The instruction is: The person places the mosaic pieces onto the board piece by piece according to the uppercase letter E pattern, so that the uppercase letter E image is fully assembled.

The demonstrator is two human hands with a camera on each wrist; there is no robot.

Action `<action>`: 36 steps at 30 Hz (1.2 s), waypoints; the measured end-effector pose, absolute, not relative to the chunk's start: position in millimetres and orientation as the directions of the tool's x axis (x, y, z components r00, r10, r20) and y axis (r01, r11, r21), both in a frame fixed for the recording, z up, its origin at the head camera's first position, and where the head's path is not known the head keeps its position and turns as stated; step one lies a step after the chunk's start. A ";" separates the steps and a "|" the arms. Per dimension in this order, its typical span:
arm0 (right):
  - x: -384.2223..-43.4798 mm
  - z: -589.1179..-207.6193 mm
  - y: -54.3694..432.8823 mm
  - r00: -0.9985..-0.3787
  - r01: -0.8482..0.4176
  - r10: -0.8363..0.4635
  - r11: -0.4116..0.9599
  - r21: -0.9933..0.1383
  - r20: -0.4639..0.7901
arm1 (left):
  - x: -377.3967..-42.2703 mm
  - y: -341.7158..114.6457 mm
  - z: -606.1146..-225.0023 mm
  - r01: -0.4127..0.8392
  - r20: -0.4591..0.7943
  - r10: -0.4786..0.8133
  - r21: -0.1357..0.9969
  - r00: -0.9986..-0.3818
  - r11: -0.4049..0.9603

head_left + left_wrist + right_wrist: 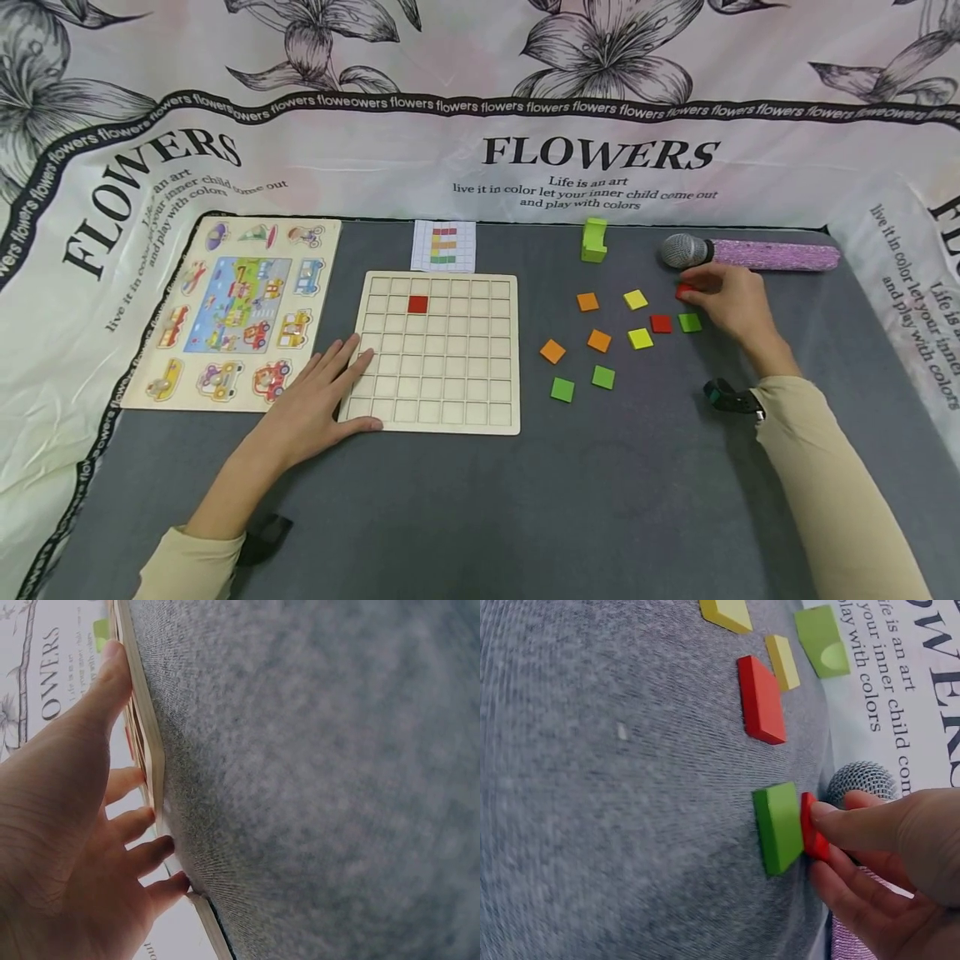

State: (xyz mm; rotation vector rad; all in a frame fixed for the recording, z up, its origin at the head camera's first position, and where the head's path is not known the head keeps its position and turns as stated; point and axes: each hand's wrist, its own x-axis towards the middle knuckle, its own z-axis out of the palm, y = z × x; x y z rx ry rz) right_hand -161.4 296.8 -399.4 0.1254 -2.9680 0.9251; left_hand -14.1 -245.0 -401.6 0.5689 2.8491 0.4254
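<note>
My left hand [315, 408] rests with spread, straight fingers on the left edge of a pale wooden grid board [444, 367]. One red tile [417, 304] sits in a cell near the board's top. At the right of the table, my right hand [729, 304] pinches another red square tile [812, 829] between thumb and fingers. Close beside it lies a green tile [778, 829]. A second loose red tile [661, 323] is a little to the left. In the left wrist view, the thumb and fingertips lie along the board's edge.
Loose orange [587, 302], yellow [635, 299] and green tiles [562, 390] lie right of the board. Behind them is a light green block [594, 242]. A microphone [772, 255] lies behind my right hand. A pattern card [459, 247] and picture puzzle [180, 250] adjoin the board.
</note>
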 end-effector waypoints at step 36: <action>-175.5 -383.5 79.2 -0.840 -0.388 -0.536 0.479 -0.787 0.087 | -13.9 -243.5 -401.9 0.351 -0.126 0.409 0.326 -0.904 0.878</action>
